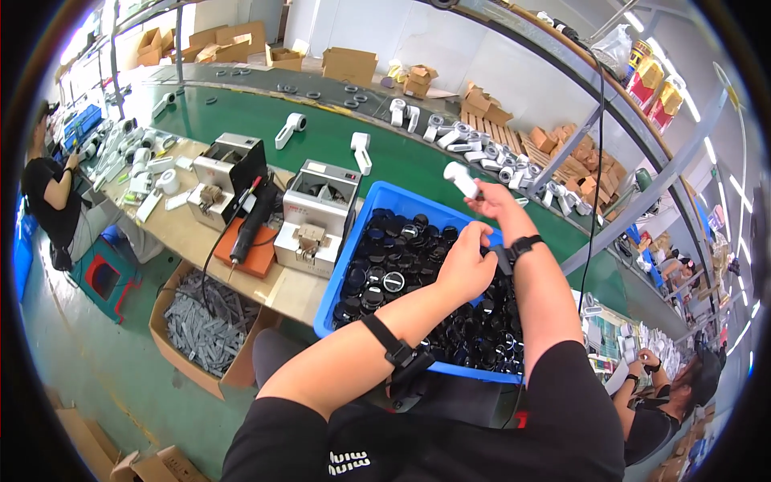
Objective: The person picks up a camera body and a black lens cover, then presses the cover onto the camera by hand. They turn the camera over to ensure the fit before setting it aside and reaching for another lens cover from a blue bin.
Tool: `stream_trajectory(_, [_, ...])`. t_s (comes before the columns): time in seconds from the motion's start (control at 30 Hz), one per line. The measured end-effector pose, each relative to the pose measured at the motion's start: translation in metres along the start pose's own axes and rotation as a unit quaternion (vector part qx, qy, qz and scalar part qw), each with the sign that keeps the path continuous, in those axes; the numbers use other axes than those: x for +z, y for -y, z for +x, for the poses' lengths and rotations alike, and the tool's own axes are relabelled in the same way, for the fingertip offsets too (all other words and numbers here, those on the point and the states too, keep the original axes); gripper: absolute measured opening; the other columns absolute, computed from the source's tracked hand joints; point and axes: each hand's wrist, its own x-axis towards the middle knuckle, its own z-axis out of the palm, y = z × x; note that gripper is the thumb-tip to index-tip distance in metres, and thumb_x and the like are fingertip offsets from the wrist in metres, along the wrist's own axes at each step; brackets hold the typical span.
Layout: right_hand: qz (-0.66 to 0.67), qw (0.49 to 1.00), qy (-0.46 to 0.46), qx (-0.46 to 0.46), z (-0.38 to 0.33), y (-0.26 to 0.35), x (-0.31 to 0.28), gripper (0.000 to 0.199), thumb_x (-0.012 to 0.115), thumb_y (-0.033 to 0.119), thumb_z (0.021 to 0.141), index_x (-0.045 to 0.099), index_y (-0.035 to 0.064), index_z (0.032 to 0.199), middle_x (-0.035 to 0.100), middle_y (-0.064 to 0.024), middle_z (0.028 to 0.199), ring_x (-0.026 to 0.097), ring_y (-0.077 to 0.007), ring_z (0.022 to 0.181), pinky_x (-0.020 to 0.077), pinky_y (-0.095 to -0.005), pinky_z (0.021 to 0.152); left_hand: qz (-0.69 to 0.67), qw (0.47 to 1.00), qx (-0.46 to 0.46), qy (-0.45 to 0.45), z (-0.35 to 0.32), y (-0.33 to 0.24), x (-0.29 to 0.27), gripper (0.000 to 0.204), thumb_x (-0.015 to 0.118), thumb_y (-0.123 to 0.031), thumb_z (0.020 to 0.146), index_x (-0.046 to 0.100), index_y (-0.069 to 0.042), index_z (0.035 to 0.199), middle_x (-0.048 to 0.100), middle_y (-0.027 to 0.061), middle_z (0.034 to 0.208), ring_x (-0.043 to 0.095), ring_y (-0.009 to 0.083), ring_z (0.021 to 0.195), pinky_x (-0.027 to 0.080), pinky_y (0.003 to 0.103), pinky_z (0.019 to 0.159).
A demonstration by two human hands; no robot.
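My right hand (499, 202) is closed around the handle end of a white round-headed plastic housing (460, 178), held out past the far right rim of a blue bin (331, 299). Curled fingers on my left hand (470, 263) hover over the bin near my right wrist; whatever they may hold is hidden. The bin rests close in front of me, full of shiny black round parts (393, 281). Each of my wrists wears a black strap with a small module.
Left of the bin stand two grey bench machines (317, 213) and a black power screwdriver (255, 221) on an orange block. A green conveyor (321, 132) carries white housings. A carton of grey parts (201, 321) sits on the floor. Co-workers are at far left and lower right.
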Motion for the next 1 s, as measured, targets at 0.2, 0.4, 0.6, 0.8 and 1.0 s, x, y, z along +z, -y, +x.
stream_trajectory(0.2, [0.005,0.998,0.058,0.019,0.039,-0.023,0.034,0.031,0.057,-0.001,0.099,0.053,-0.0102,0.129,0.061,-0.0267,0.123,0.069,-0.0492,0.105,0.0638,-0.0548,0.092,0.09,0.989,0.06,0.1,-0.005,-0.022,-0.009,0.029,0.065,-0.007,0.088,0.054,-0.004,0.115,0.067,0.0165,0.093,0.069,0.039,0.085,0.055,0.048,0.076])
stream_trajectory(0.4, [-0.701,0.665,-0.218,-0.132,0.0,-0.012,0.02,0.084,0.066,0.006,0.082,0.037,0.0157,0.159,0.035,-0.0392,0.158,0.068,-0.0447,0.117,0.0574,-0.048,0.098,0.18,0.972,0.07,0.132,-0.007,-0.021,-0.016,0.031,0.063,-0.011,0.087,0.054,-0.005,0.117,0.065,0.0168,0.104,0.068,0.0409,0.09,0.056,0.051,0.077])
stream_trajectory(0.6, [-0.709,0.649,-0.207,-0.183,0.023,-0.044,-0.033,0.056,0.065,0.015,0.088,0.052,0.0254,0.142,0.063,-0.0242,0.127,0.069,-0.0431,0.112,0.0576,-0.0527,0.09,0.234,0.956,0.117,0.132,-0.004,-0.021,-0.016,0.03,0.063,-0.013,0.087,0.056,-0.006,0.116,0.063,0.0202,0.111,0.068,0.0436,0.092,0.057,0.053,0.079])
stream_trajectory(0.8, [-0.683,0.673,-0.16,-0.233,0.0,-0.04,-0.045,0.029,0.063,0.011,0.089,0.07,0.0066,0.117,0.072,-0.0244,0.118,0.07,-0.0436,0.109,0.0579,-0.0535,0.089,0.223,0.954,0.141,0.14,0.005,-0.014,-0.006,0.032,0.068,-0.009,0.086,0.058,-0.004,0.116,0.063,0.0185,0.11,0.068,0.039,0.096,0.057,0.05,0.081])
stream_trajectory(1.0, [-0.65,0.731,-0.191,-0.085,-0.027,-0.035,-0.043,0.041,0.078,0.014,0.079,0.075,0.0098,0.119,0.064,-0.0263,0.136,0.07,-0.0405,0.115,0.0587,-0.0441,0.095,0.228,0.957,0.077,0.163,0.003,-0.022,-0.016,0.026,0.068,-0.004,0.086,0.061,-0.003,0.111,0.06,0.0156,0.101,0.059,0.03,0.07,0.05,0.04,0.066])
